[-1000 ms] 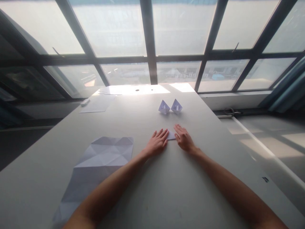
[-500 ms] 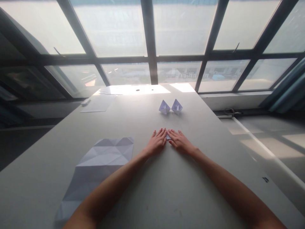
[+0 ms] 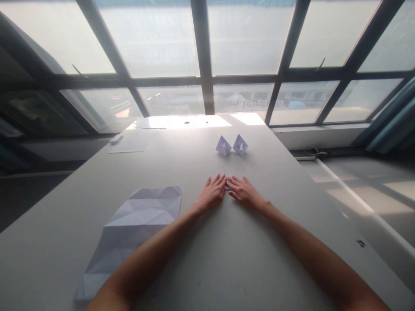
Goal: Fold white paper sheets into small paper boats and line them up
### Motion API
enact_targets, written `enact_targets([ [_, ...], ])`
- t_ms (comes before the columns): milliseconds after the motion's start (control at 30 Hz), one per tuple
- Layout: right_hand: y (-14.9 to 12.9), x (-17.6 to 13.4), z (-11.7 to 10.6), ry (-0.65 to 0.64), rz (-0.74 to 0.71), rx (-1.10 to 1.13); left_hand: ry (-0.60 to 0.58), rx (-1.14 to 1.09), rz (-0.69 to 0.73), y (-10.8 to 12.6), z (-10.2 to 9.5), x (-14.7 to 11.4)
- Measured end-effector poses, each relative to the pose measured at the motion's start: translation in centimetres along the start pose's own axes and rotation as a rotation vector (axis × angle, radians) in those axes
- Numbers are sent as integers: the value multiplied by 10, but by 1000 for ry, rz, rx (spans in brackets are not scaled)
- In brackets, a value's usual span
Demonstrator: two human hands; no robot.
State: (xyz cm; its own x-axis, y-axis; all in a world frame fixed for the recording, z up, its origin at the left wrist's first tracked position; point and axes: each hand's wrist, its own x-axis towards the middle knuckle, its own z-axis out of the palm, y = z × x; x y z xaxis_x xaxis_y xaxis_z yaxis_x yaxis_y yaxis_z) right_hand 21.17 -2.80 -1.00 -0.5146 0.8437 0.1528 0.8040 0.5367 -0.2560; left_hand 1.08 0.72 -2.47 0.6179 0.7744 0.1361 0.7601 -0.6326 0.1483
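Note:
My left hand (image 3: 212, 191) lies palm down on the white table, its fingers stretched out over the left side of a small folded piece of paper (image 3: 227, 187). From the other side my right hand (image 3: 244, 191) presses flat on the same paper with fingers extended. Only a sliver of the paper shows between the fingertips; most of it is covered. Beyond the hands stand two folded paper boats (image 3: 223, 146) side by side, pale violet-white with pointed peaks.
A large creased sheet of paper (image 3: 142, 207) lies at the left, partly behind my left forearm. Farther back left are a flat white sheet (image 3: 132, 142) and a small white object (image 3: 116, 139). Windows (image 3: 241, 39) rise past the table's far edge (image 3: 194, 115). A dark mark (image 3: 361, 243) sits at right.
My right hand's fingers have shifted very slightly left over the folded paper, so less of it shows. The boats and sheets stay in place.

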Motion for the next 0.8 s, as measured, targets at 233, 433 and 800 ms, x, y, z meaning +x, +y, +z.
enact_targets([
  [233, -6, 0, -4, 100, 46, -66, 14, 49, -16, 4, -2, -1],
  [433, -5, -1, -5, 162, 110, -89, 1, 80, -19, 3, -2, -1],
  [800, 2, 1, 1, 154, 161, -84, -5, 52, -72, 2, -2, 0],
])
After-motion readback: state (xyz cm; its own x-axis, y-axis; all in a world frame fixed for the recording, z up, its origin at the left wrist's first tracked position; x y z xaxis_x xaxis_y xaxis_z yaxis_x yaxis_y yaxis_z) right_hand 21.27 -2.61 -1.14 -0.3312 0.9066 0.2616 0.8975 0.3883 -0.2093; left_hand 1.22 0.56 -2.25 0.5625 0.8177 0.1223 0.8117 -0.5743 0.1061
